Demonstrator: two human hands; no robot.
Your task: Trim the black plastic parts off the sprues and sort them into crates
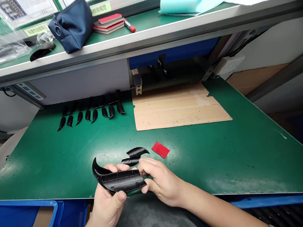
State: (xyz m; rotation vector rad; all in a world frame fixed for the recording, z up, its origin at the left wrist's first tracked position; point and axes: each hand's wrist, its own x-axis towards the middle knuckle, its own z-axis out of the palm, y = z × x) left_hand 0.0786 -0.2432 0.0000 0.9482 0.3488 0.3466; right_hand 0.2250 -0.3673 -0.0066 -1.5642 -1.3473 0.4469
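Observation:
A curved black plastic part [123, 180], with a hooked tip at its left end and a gridded inner face turned up, is held between my hands above the table's front edge. My left hand [109, 203] wraps round its left half, thumb along the lower edge. At the right end, the fingers and thumb of my right hand [159, 182] pinch the part. Just beyond my hands, a similar black part [137, 151] lies on the green table [198, 159], with a striped black piece [131, 160] against it. A red card [160, 150] lies to their right.
Several black curved parts [94, 115] stand in a row at the back left. A flat cardboard sheet [178, 111] covers the back middle. Above runs a shelf with a navy pouch [75, 26], red notebooks [109, 23] and a marker [130, 26]. A blue bin [55, 208] sits lower left.

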